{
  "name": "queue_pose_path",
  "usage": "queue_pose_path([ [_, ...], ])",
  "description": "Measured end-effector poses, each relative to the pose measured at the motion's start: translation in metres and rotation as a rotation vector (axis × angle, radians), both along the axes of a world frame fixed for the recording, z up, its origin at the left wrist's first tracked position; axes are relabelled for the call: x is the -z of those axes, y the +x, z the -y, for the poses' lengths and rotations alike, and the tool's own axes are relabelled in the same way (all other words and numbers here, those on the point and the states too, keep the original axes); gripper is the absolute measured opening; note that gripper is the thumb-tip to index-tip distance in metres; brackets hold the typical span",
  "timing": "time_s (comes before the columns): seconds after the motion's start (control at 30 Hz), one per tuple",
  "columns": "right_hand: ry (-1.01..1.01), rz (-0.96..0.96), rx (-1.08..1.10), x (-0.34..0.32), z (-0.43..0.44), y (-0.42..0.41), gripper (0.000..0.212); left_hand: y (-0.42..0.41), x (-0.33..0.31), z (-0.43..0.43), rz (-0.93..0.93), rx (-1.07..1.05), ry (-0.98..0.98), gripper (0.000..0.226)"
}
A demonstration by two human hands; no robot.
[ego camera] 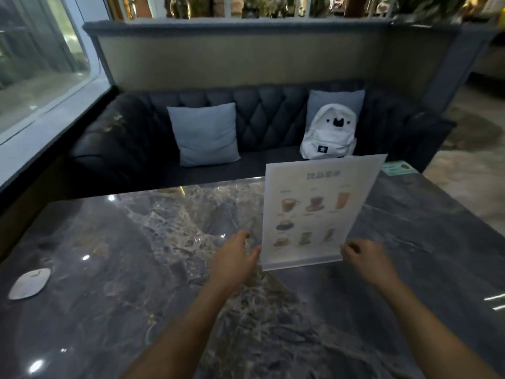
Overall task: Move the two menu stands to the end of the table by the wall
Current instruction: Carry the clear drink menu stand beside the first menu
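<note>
A clear acrylic menu stand with a white drinks sheet stands upright on the dark marble table, right of centre. My left hand is at its lower left edge, thumb in front and fingers reaching behind. My right hand curls around its lower right corner at the base. A small green and white card sits at the table's far right edge, partly hidden behind the stand; I cannot tell whether it is the second stand.
A flat white device lies near the table's left end, below the window wall. Across the table is a dark tufted sofa with a grey cushion and a white backpack.
</note>
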State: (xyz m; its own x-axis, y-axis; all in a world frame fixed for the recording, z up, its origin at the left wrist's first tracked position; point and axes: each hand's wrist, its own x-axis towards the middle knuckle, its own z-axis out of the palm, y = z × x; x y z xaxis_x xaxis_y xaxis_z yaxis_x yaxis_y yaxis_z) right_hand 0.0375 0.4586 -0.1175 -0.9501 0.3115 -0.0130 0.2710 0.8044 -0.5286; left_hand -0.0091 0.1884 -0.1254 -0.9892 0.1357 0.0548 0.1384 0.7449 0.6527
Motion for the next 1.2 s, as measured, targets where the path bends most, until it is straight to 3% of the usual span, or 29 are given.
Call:
queue_pose_path([
  [0.1, -0.129, -0.112, 0.144, -0.004, -0.01, -0.012, 0.021, -0.012, -0.005, -0.007, -0.017, 0.06, 0.022, 0.039],
  [0.23, -0.357, -0.202, 0.259, -0.004, -0.011, -0.027, 0.04, -0.021, -0.013, -0.016, -0.031, 0.08, 0.085, 0.038],
  [0.4, -0.633, -0.331, 0.247, 0.0, -0.003, -0.037, 0.022, -0.025, -0.012, -0.023, -0.06, 0.129, 0.057, 0.023],
  [0.8, -0.606, -0.344, 0.215, -0.007, 0.01, -0.033, 0.041, -0.012, -0.016, -0.022, -0.032, -0.022, 0.309, 0.014],
  [1.2, -0.686, -0.466, 0.071, -0.032, 0.122, -0.056, 0.038, 0.008, -0.04, 0.084, -0.109, -0.183, 0.398, 0.022],
])
